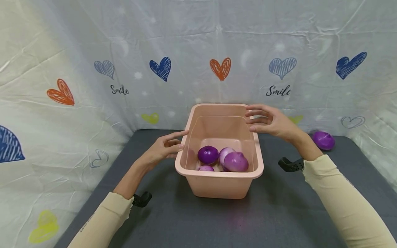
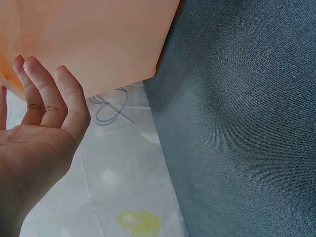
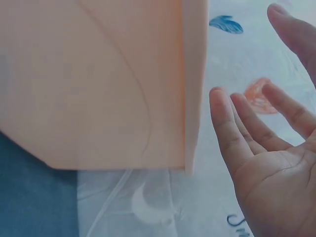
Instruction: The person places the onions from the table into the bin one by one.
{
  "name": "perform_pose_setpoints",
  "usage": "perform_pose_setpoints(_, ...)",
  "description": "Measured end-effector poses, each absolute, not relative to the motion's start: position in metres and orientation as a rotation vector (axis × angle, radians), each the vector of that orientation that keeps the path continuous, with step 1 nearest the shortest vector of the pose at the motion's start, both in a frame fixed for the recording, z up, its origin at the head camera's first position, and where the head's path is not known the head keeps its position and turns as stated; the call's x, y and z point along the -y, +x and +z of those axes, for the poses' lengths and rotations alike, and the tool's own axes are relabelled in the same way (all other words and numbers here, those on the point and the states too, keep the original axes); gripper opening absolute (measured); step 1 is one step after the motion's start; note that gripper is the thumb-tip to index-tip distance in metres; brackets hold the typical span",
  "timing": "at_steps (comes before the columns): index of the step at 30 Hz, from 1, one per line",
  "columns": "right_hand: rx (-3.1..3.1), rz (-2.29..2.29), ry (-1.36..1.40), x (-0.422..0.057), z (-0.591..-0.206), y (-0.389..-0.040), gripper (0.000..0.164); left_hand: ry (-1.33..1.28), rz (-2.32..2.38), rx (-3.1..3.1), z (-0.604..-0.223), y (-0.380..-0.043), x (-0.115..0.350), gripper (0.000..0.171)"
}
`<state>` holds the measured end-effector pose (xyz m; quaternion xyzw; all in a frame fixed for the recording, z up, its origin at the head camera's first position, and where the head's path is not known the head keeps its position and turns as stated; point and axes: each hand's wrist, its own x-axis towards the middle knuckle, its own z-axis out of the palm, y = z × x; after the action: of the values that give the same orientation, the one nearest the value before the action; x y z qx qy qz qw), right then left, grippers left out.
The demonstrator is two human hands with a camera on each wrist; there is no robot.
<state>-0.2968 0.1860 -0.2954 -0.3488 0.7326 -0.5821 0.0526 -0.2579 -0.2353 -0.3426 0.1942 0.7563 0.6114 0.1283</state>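
Note:
A peach-coloured plastic tub (image 1: 219,186) stands on the dark cloth and holds several purple onions. Inside are a dark purple onion (image 1: 208,154) and a pinkish purple onion (image 1: 236,162), with others partly hidden by the front wall. At the tub's left rim is my left hand (image 1: 161,150), fingers loosely bent and holding nothing; its fingertips touch or nearly touch the side. My right hand (image 1: 273,121) hovers by the right rim at the far end, fingers spread and nothing in them. In the right wrist view, a gap separates those fingers (image 3: 224,121) from the tub's wall (image 3: 98,89).
Another purple onion (image 1: 323,140) lies on the dark cloth (image 1: 198,224) at the back right, beyond my right wrist. A pale sheet (image 1: 186,38) printed with hearts and the word "Smile" hangs behind the table and along its sides.

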Motion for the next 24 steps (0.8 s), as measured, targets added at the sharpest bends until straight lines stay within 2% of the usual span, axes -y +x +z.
perform_pose_setpoints(11, -2.411, -1.749, -0.943, -0.228, -0.314, -0.290, 0.043, 0.579, 1.764, -2.216, -0.345, -0.259, 0.236, 0.058)
perform_pose_setpoints(18, -2.548, -1.702, -0.727, -0.255, -0.329, -0.280, 0.040, 0.568, 1.762, -2.223, -0.344, -0.258, 0.235, 0.058)
perform_pose_setpoints(24, -2.564, -1.695, -0.696, -0.279, -0.343, -0.275, 0.041, 0.558, 1.761, -2.224, -0.344, -0.258, 0.234, 0.058)
